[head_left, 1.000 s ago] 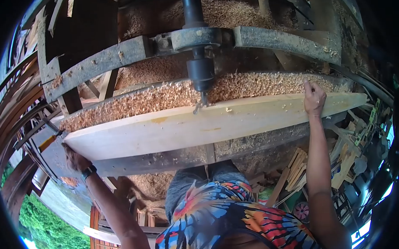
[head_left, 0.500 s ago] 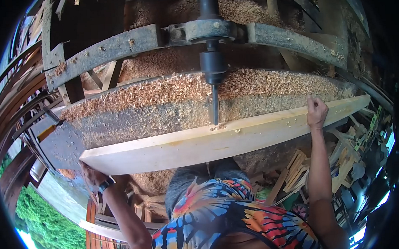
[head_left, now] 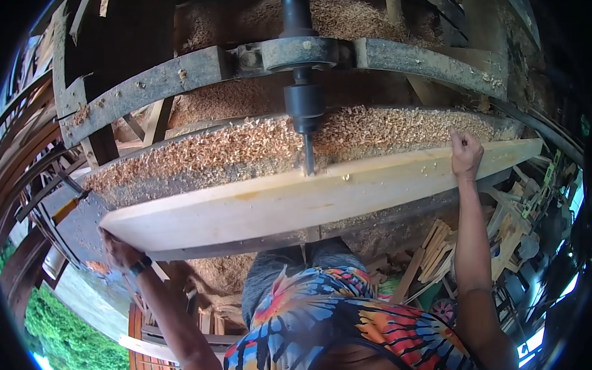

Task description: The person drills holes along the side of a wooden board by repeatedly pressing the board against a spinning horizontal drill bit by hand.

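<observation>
A long pale wooden plank [head_left: 245, 216] lies across the machine table [head_left: 159, 188], standing on its broad side toward me. My left hand [head_left: 119, 251], with a dark band at the wrist, grips the plank's left end from below. Toward the right end, my right hand [head_left: 466, 154] is closed over the plank's upper edge. The bit [head_left: 308, 153] hangs from a dark chuck [head_left: 304, 108] and meets the plank's far edge near its middle. Loose shavings [head_left: 242, 148] lie along the table behind the plank.
A grey metal crossbar [head_left: 428, 61] spans the view behind the chuck. Wood offcuts [head_left: 438, 252] are piled at the lower right. On the left lies a tool with a yellow handle [head_left: 65, 210], near stacked wooden strips. More shavings cover the floor beyond and below the table.
The plank first came toward me, away from the bit, then moved back up against it. Both hands moved with it and kept their hold.
</observation>
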A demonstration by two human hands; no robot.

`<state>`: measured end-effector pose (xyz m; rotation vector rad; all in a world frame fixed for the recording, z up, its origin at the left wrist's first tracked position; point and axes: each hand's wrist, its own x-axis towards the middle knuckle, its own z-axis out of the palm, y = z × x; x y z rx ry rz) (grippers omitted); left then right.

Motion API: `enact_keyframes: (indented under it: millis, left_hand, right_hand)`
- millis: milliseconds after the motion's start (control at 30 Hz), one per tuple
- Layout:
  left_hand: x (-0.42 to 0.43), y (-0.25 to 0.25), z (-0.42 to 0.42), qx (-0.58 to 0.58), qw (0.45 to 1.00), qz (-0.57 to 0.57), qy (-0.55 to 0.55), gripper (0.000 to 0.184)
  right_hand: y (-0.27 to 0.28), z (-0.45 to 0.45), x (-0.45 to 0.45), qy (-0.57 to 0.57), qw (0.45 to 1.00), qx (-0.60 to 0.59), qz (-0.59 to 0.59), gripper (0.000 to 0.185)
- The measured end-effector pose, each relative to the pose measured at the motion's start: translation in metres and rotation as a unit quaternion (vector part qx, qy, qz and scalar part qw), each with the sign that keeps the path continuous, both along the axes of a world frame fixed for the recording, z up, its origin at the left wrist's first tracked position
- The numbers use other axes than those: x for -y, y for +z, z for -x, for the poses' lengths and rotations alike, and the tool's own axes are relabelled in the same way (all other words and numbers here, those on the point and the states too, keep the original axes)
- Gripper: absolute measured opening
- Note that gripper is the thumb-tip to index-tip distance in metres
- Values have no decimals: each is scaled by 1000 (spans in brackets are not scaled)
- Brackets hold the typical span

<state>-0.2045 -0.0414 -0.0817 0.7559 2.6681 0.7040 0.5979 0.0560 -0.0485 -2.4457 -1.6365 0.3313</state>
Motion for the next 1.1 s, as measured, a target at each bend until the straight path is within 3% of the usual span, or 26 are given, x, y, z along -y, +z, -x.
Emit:
enact_keyframes:
  millis: [33,67,167,233,300,400,433,467,533,600,700,767,833,900,967,1033,1100]
  left_hand:
    - [-19,2,2,-174,966,166,-92,54]
    - [-30,2,7,-336,868,319,-178,56]
    - [-19,-39,68,-414,857,137,-276,56]
    - [-14,-38,69,-387,873,119,-271,54]
    - [-8,-31,57,-284,929,123,-205,55]
    - [27,-9,3,-331,913,54,-231,41]
    - [2,49,-70,-211,935,245,-143,34]
    - [32,29,-42,37,999,25,-12,33]
    - [55,14,-25,247,953,-162,72,31]
    - [63,13,-19,176,980,-85,-25,30]
    - [47,7,-12,255,951,-150,90,30]
    - [33,0,-9,176,962,-168,121,31]
    - [22,3,-9,139,978,-144,55,32]
    - [17,3,-6,-78,995,16,-61,33]
    - [-1,8,-8,-268,934,186,-147,37]
    - [-20,-5,1,-345,903,146,-209,39]
    - [-29,-11,7,-347,905,112,-218,41]
  right_hand:
    - [1,2,-8,1,1000,4,-4,39]
    - [0,3,-16,1,1000,8,-8,40]
    - [-5,-3,-20,2,1000,14,-18,40]
    - [-6,-4,-10,8,1000,18,-18,39]
    - [-5,-1,-12,25,999,21,-33,40]
    - [-8,-4,11,20,999,8,-41,40]
    - [-6,-4,20,25,999,5,-35,40]
    - [-6,-5,26,32,999,2,-30,40]
    - [-4,-5,29,31,999,-2,-17,40]
    - [-2,-4,28,18,1000,-4,1,39]
    - [-4,-3,19,10,999,-32,-32,39]
    - [-7,-8,13,10,999,-22,-37,39]
    - [-7,-8,8,4,1000,-13,-28,40]
    - [-5,-9,2,-6,1000,-2,-7,41]
    - [-6,-10,-5,1,1000,3,-7,42]
    - [-7,-14,-13,10,1000,9,-8,43]
    - [-9,-17,-18,23,1000,14,-10,45]
